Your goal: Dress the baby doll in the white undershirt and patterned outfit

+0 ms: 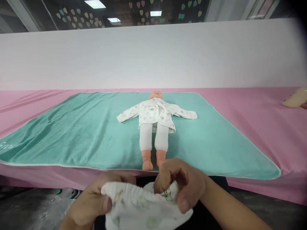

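White printed baby pants (pixel 146 207) with a gathered elastic waistband are held up at the bottom of the head view. At the waistband's left end, my left hand (pixel 96 195) is closed, thumb in front. My right hand (pixel 182 185) grips the other side, with curled fingers reaching into the waist opening. The lower part of the pants runs out of view. Beyond my hands, a baby doll (pixel 146 137) lies on its back, feet toward me. It wears a white printed long-sleeved top (pixel 148 111) with both sleeves spread outward.
A green blanket (pixel 100 134) lies under the doll on a pink-covered table (pixel 259 121). A white panel (pixel 153 57) stands along the back. Part of a pale object (pixel 296 98) shows at the right edge. Plastic bottles (pixel 67 193) are below the table's front edge at left.
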Demonstrator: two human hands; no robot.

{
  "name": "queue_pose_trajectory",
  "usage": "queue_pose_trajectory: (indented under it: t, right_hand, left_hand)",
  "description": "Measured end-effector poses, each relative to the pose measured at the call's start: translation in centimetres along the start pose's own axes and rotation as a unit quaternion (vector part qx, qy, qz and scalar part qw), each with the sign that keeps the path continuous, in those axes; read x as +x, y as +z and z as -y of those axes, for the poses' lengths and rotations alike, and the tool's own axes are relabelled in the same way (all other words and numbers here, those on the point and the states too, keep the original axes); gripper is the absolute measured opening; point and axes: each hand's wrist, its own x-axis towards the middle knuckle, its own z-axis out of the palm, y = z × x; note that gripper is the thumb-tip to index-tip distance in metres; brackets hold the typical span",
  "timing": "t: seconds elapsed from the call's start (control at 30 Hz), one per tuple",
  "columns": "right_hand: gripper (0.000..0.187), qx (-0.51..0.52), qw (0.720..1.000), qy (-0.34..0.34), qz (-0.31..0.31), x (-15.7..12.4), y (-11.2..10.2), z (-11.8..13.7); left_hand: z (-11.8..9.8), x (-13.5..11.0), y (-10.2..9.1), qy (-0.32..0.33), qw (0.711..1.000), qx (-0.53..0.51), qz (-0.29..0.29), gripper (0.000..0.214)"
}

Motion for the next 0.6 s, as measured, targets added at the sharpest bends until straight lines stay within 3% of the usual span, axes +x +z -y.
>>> queue_pose_trajectory:
  t: [0.03,0.1,0.17,0.27,0.37,0.43,0.5,0.6]
  right_hand:
    - [0.038,-0.002,1.0,0.021,-0.004,0.0,0.0,0.2]
    - [0.034,-0.05,0.997,0.061,-0.008,0.2,-0.1,0.5]
    - [0.029,-0.075,0.994,0.058,-0.049,0.5,-0.1,0.6]
    - [0.026,0.036,0.977,-0.004,-0.212,0.9,-0.1,0.0]
    - [0.028,0.135,0.94,-0.045,-0.309,1.2,0.4,-1.1]
    - [0.027,0.14,0.938,-0.061,-0.31,1.0,0.7,-1.8]
    - [0.027,0.125,0.941,-0.075,-0.304,0.4,1.0,-2.1]
    - [0.03,0.083,0.958,-0.059,-0.269,-1.0,1.4,-2.0]
  left_hand:
    - [0.1,0.2,0.2,0.01,0.997,-0.066,-0.035,0.048]
    - [0.3,0.6,0.7,0.017,0.981,-0.192,-0.032,0.039]
    - [0.6,0.9,1.2,-0.025,0.968,-0.241,-0.056,0.034]
    - [1.5,0.9,1.8,-0.142,0.966,-0.204,-0.073,0.028]
    - [2.2,1.1,2.9,-0.187,0.978,-0.091,-0.002,0.041]
    - [2.3,1.3,3.7,-0.188,0.981,0.005,0.036,0.036]
    - [2.3,1.4,4.0,-0.177,0.983,0.042,0.038,0.023]
    - [2.3,0.9,3.7,-0.131,0.989,-0.057,-0.045,0.026]
